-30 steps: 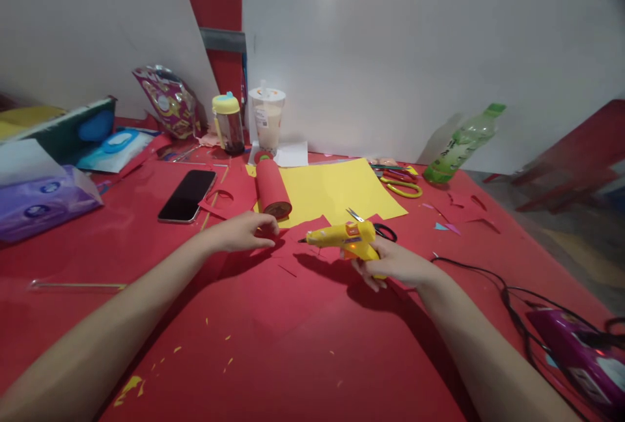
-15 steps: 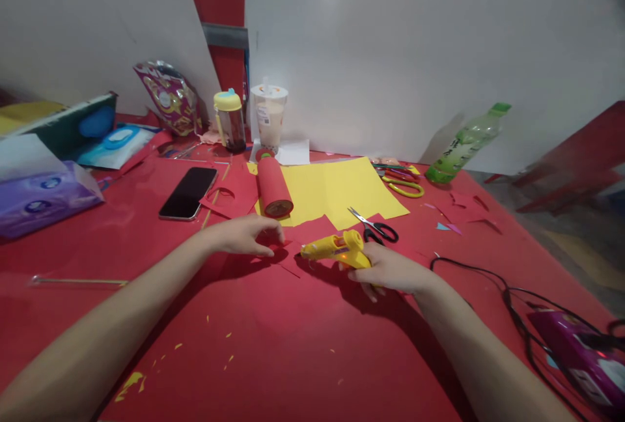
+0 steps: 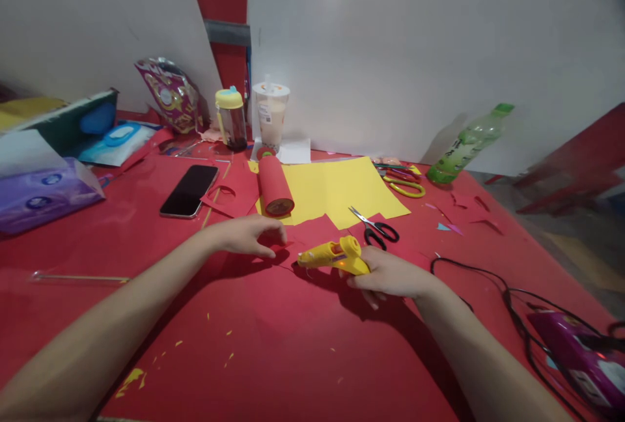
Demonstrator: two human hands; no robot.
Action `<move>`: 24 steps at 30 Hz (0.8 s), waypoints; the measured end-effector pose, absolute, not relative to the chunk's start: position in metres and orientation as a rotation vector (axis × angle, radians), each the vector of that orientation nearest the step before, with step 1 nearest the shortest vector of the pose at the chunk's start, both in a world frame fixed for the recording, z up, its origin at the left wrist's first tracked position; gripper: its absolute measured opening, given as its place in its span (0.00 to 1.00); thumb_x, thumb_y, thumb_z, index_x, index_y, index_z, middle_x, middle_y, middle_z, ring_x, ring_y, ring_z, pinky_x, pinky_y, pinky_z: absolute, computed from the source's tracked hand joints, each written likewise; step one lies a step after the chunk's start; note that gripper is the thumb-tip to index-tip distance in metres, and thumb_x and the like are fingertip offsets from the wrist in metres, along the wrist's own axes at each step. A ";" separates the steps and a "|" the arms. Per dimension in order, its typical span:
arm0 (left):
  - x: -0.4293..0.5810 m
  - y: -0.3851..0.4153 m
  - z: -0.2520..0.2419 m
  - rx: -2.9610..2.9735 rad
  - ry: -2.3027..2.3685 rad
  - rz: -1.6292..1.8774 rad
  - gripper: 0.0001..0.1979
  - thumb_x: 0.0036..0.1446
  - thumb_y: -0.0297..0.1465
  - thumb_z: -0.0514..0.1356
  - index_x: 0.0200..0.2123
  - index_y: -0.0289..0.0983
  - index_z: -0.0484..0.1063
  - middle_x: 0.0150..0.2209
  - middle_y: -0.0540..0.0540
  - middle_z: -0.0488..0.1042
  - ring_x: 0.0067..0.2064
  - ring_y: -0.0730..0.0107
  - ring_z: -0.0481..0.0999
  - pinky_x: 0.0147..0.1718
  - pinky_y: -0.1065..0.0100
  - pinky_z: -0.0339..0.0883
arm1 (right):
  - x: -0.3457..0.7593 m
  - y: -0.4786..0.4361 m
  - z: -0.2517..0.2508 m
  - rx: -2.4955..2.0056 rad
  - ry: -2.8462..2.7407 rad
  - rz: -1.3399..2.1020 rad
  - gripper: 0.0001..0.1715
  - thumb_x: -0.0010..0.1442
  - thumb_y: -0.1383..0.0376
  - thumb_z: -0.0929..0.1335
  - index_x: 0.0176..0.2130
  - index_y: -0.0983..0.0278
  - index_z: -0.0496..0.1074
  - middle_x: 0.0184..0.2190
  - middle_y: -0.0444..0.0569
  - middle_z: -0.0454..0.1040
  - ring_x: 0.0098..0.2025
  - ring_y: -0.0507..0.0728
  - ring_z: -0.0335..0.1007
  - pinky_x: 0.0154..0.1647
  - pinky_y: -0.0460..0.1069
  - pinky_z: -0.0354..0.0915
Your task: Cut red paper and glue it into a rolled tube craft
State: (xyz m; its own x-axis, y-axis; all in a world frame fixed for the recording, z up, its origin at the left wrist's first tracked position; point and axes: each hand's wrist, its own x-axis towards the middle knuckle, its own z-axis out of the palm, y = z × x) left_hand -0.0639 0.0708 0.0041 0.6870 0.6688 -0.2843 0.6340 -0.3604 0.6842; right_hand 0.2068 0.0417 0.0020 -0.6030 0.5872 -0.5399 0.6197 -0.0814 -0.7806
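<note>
A yellow hot glue gun [image 3: 332, 255] is gripped in my right hand [image 3: 390, 272], its dark nozzle pointing left, low over red paper [image 3: 312, 230]. My left hand [image 3: 249, 236] hovers or rests just left of the nozzle; its fingers are curved, with a gap between thumb and fingertips and nothing visible in it. Black-handled scissors [image 3: 375, 230] lie partly open behind the glue gun. Beyond my left hand a red paper-covered cylinder [image 3: 275, 184] lies on its side, overlapping a yellow sheet [image 3: 342, 184].
On the red table [image 3: 273, 357], a phone [image 3: 189, 191] and a tissue pack [image 3: 49, 194] are at left. A lidded bottle [image 3: 231, 119] and drink cup [image 3: 271, 112] stand at the back. A tilted green bottle [image 3: 469, 145], a black cord [image 3: 508, 288] and a purple device [image 3: 576, 357] are at right.
The glue gun and my right hand have shifted very slightly left, with the nozzle a little lower. My left hand stays almost in place.
</note>
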 end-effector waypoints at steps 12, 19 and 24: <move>-0.062 0.069 0.007 2.067 1.025 0.038 0.12 0.46 0.26 0.59 0.38 0.37 0.67 0.41 0.44 0.71 0.43 0.65 0.69 0.42 0.64 0.60 | 0.206 0.042 0.000 1.389 2.090 -1.816 0.03 0.47 0.71 0.61 0.27 0.65 0.61 0.08 0.35 0.61 0.11 0.48 0.60 0.13 0.41 0.53; -0.061 0.071 0.006 2.062 1.014 0.046 0.12 0.46 0.26 0.59 0.38 0.37 0.67 0.41 0.44 0.72 0.43 0.66 0.69 0.42 0.64 0.60 | 0.206 0.042 0.001 1.390 2.070 -1.882 0.03 0.48 0.71 0.61 0.26 0.64 0.62 0.08 0.35 0.61 0.10 0.47 0.60 0.13 0.41 0.55; -0.062 0.070 0.007 2.074 1.021 0.027 0.13 0.46 0.26 0.59 0.38 0.36 0.67 0.41 0.43 0.71 0.43 0.65 0.69 0.42 0.64 0.60 | 0.206 0.042 0.000 1.386 2.076 -1.884 0.03 0.48 0.71 0.61 0.25 0.64 0.62 0.07 0.35 0.61 0.10 0.47 0.59 0.12 0.40 0.55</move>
